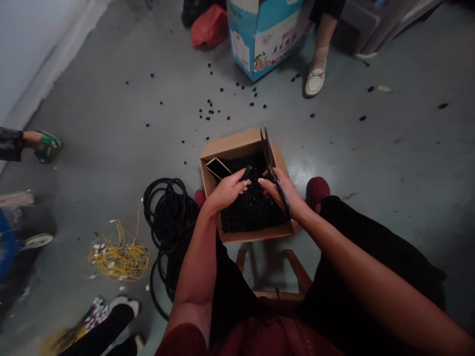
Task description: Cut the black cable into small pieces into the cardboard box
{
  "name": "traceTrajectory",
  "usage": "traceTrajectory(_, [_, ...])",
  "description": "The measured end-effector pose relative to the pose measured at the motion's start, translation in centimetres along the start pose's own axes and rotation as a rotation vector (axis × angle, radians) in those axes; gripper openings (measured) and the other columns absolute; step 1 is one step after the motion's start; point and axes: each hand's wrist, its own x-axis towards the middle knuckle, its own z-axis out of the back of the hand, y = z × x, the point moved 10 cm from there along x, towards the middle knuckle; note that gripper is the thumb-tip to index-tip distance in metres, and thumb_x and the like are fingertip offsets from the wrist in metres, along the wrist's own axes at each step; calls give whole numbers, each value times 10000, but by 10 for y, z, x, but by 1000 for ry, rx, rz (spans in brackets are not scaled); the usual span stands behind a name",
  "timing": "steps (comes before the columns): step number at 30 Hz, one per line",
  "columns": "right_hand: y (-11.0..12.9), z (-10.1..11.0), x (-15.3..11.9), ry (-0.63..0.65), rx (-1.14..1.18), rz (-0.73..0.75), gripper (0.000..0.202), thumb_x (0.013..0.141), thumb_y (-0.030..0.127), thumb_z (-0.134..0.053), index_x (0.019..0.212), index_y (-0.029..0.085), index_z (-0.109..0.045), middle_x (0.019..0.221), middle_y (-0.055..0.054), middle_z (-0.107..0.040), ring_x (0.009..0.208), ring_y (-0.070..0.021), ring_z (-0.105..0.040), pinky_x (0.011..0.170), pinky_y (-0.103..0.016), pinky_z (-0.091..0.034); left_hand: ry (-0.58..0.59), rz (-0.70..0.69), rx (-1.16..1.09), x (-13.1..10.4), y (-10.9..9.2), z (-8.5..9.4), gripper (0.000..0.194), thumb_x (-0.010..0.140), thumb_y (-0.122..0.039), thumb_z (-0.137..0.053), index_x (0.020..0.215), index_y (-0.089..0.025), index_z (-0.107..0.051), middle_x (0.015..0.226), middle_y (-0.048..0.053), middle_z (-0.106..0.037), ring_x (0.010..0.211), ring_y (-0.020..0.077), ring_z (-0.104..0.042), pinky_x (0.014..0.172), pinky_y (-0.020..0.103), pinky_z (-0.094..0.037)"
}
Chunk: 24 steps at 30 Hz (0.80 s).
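An open cardboard box (243, 144) stands on the floor between my feet, holding many small black pieces (248, 212). Over it, my left hand (230, 189) is closed round a small dark piece (248, 172) at its fingertips. Just to the right, my right hand (279, 190) has black scissors (272, 173) hooked on it, blades pointing away from me and slightly apart. The fingertips of the two hands face each other with a small gap. A dark rectangular object with a pale edge (218, 169) leans inside the box's far left corner.
Coiled black tubing (166, 212) lies left of the box, with tangled yellow wires (120, 257) beyond it. Small black bits are scattered on the floor (178, 99). A blue and white carton (272, 42), a red bag (210, 27) and other people's feet (315, 81) surround the area.
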Motion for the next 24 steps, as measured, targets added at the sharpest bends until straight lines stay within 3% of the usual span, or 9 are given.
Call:
traceTrajectory(5, [16, 12, 0, -82, 76, 93, 387, 714, 448, -627, 978, 216, -465, 740, 27, -524, 620, -130, -510, 597, -302, -431, 92, -45, 7, 3, -5, -23, 512, 844, -210, -491, 1354, -184, -533, 1065, 70, -551, 809, 112, -556, 696, 242, -516])
traceTrajectory(8, [21, 12, 1, -67, 93, 110, 365, 693, 396, -625, 967, 213, -467, 749, 25, -522, 625, -124, -502, 604, -300, -427, 137, -23, -39, 3, 0, -34, 617, 819, -204, -521, 1431, -190, -438, 1040, 61, -573, 753, 101, -558, 703, 261, -516])
traceTrajectory(10, [26, 12, 1, -47, 77, 125, 344, 688, 365, -618, 960, 213, -471, 766, 17, -532, 652, -130, -513, 613, -298, -428, 124, -3, -66, 4, 4, -37, 698, 805, -216, -556, 1474, -194, -359, 1025, 54, -610, 739, 107, -574, 750, 294, -515])
traceTrajectory(12, [30, 13, 1, -42, 61, 127, 334, 690, 349, -607, 964, 213, -474, 793, 6, -542, 685, -137, -526, 626, -299, -432, 88, -23, -72, 5, 5, -35, 701, 787, -239, -603, 1453, -199, -387, 1086, 63, -635, 848, 144, -615, 853, 329, -500])
traceTrajectory(16, [30, 27, 5, -121, 73, 90, 366, 688, 358, -606, 1001, 217, -477, 829, -1, -540, 673, -133, -528, 622, -300, -441, 62, -73, 11, 5, -3, -33, 539, 764, -290, -659, 1281, -192, -542, 1221, 80, -627, 1127, 224, -584, 1000, 366, -433])
traceTrajectory(19, [24, 36, 9, -163, 188, 52, 421, 688, 405, -620, 1032, 230, -449, 797, 20, -530, 611, -122, -520, 593, -298, -450, 19, -38, 84, 2, -10, -28, 378, 800, -296, -629, 1154, -178, -571, 1082, 61, -674, 1012, 208, -621, 933, 356, -461])
traceTrajectory(24, [10, 34, 14, -189, 356, -8, 475, 668, 428, -653, 1040, 237, -429, 695, 60, -490, 553, -113, -501, 550, -273, -439, -179, -62, 321, -6, -30, -9, 169, 856, -231, -564, 1011, -167, -586, 982, 54, -660, 932, 185, -601, 883, 326, -451])
